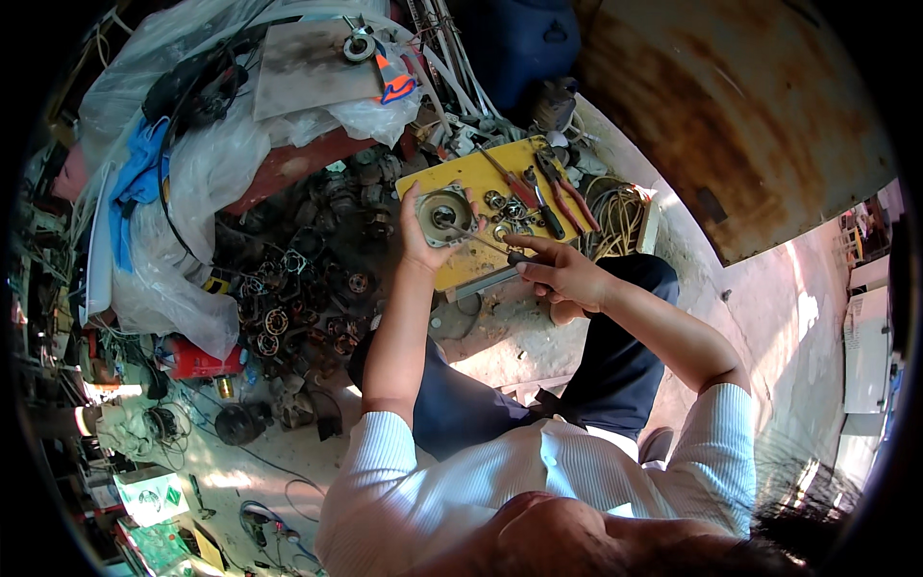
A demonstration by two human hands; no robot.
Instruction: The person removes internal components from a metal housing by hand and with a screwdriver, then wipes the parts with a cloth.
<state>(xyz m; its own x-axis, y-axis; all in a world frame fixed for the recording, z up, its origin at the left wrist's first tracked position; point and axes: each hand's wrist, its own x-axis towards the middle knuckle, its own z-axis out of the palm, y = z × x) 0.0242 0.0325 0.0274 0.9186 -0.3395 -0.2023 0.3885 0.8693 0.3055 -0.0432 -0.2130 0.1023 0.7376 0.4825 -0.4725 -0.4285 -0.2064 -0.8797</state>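
Note:
My left hand (420,233) is wrapped round the rim of a round, dish-shaped metal cover (456,202), its hollow side facing up. In my right hand (574,276) is a screwdriver (487,242), gripped by its dark handle. Its thin shaft reaches left to the hub in the middle of the cover; I cannot tell whether the tip touches. Both hands are over a yellow board (450,281). Beyond them on the board lie several small metal rings (494,200), a tool with a black and orange handle (545,211) and red-handled pliers (574,195).
Dark motor parts (288,298) are heaped on the floor at left, beside a plastic-covered table (207,240). A coil of cable (617,213) lies right of the board. A large rusty metal sheet (731,106) stands at the far right. A red container (197,359) sits at lower left.

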